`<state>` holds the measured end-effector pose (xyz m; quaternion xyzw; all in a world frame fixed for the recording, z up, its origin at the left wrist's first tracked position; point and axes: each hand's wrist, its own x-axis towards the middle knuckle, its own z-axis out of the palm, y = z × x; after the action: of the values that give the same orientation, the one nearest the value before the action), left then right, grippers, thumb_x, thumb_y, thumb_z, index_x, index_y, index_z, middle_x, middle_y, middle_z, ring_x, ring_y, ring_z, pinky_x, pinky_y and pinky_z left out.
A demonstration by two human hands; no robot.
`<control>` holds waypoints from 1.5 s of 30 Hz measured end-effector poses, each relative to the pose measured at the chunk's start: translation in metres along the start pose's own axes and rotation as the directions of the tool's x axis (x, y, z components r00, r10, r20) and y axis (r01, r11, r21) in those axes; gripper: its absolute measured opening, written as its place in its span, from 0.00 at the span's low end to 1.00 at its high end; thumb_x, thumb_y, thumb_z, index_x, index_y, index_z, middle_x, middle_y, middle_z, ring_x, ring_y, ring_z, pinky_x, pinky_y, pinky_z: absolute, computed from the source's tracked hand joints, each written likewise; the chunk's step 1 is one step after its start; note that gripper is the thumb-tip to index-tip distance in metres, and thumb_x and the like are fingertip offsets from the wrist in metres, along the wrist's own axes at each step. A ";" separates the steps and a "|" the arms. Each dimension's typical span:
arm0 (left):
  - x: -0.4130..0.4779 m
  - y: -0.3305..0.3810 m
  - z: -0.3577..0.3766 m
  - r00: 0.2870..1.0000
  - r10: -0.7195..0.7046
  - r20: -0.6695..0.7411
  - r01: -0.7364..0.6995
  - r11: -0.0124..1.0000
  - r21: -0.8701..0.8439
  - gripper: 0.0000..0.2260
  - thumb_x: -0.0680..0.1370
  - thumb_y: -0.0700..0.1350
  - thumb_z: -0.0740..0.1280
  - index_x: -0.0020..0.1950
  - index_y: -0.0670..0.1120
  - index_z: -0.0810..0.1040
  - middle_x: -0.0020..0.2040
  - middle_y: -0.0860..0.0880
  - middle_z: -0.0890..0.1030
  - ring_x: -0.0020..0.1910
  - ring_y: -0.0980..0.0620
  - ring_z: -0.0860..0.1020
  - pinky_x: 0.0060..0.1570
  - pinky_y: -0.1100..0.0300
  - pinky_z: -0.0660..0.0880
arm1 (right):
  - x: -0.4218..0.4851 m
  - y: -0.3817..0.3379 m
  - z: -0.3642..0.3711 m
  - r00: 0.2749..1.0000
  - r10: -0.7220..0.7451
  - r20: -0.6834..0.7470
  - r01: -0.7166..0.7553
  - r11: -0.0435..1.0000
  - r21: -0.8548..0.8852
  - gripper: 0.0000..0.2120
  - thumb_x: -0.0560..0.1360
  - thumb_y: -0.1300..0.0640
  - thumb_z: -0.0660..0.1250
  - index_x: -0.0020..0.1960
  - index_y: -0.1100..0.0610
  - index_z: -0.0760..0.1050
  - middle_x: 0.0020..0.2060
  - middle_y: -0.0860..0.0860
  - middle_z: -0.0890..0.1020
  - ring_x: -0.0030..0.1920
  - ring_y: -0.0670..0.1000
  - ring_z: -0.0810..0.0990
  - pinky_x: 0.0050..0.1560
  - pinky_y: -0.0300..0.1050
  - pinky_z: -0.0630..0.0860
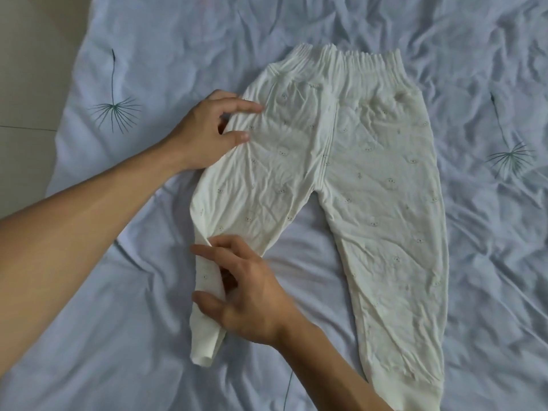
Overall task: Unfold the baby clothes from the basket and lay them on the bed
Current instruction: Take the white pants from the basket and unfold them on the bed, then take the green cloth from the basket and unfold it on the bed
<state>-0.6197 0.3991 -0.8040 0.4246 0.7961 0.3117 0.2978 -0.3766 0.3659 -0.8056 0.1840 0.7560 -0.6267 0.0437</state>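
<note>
Dim, soft, bluish daylight with no glare, brightest toward the far-left corner of the bedsheet (444, 54). Faint shadows sit in its creases. The white trousers (370, 173) look greyish, their print barely legible. The near and right edges darken, with slight wide-angle bowing.

No readable text, label, brand or number shows on the baby pants (341, 173) or bed (133, 336).
</note>
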 end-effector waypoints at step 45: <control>-0.422 0.652 -0.222 0.831 0.141 -0.538 0.200 0.827 0.526 0.46 0.74 0.76 0.47 0.83 0.47 0.59 0.84 0.45 0.54 0.83 0.46 0.53 0.78 0.46 0.54 | -0.502 -0.543 -0.339 0.641 -0.276 -0.716 -0.457 0.612 -0.645 0.48 0.73 0.24 0.52 0.82 0.55 0.52 0.82 0.53 0.55 0.82 0.56 0.49 0.78 0.57 0.55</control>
<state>-0.2693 0.2717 -0.0880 0.3711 0.9097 0.1683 -0.0795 -0.0349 0.5010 -0.0796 0.4330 0.8815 -0.0878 -0.1667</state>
